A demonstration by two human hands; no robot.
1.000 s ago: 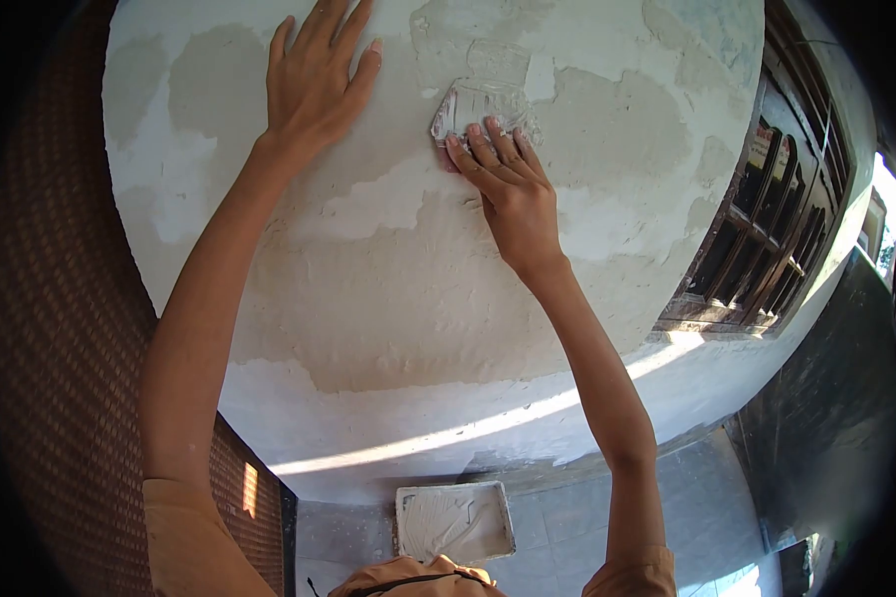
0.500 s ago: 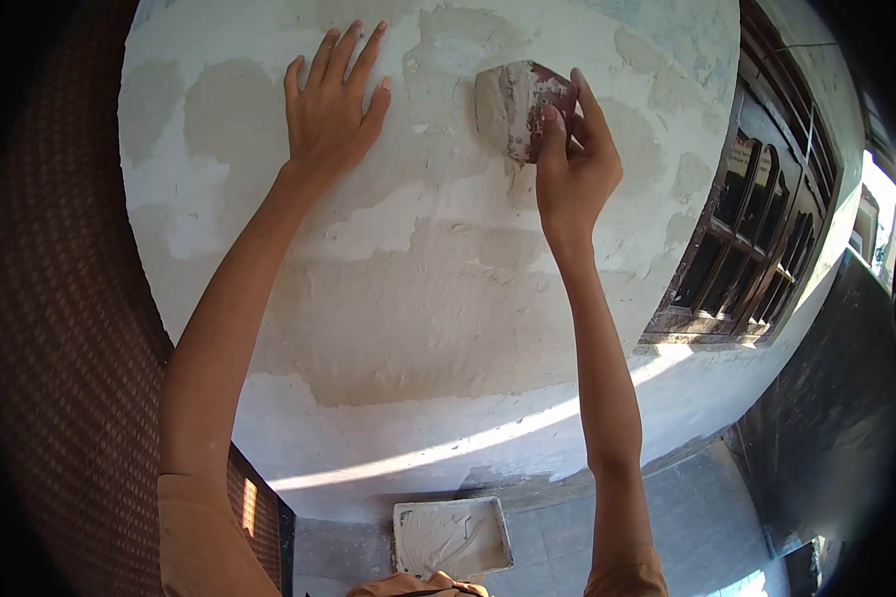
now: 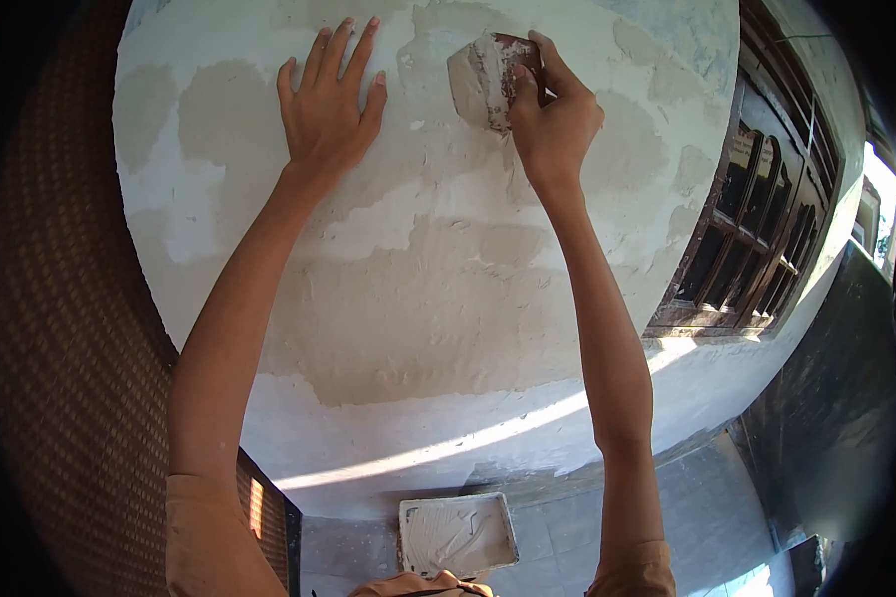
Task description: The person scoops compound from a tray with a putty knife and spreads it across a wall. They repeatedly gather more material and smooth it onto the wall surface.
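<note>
My left hand (image 3: 331,114) lies flat on the upper part of the wall (image 3: 418,328) with its fingers spread. To its right, my right hand (image 3: 556,124) grips a dark red scraper (image 3: 521,62) between thumb and fingers. Grey-beige paste (image 3: 476,85) coats the scraper's left part, which is against the wall. Damp beige patches with uneven edges cover much of the pale wall around both hands.
A tray (image 3: 458,534) holding paste is on the grey tiled floor (image 3: 558,522) below. A dark wooden window (image 3: 747,234) is at the right, with a dark panel (image 3: 816,408) beneath it. Brown woven matting (image 3: 70,328) lines the left side.
My right hand has moved up and to the left along the wall with the scraper. My left hand stays at almost the same place, its fingers still spread.
</note>
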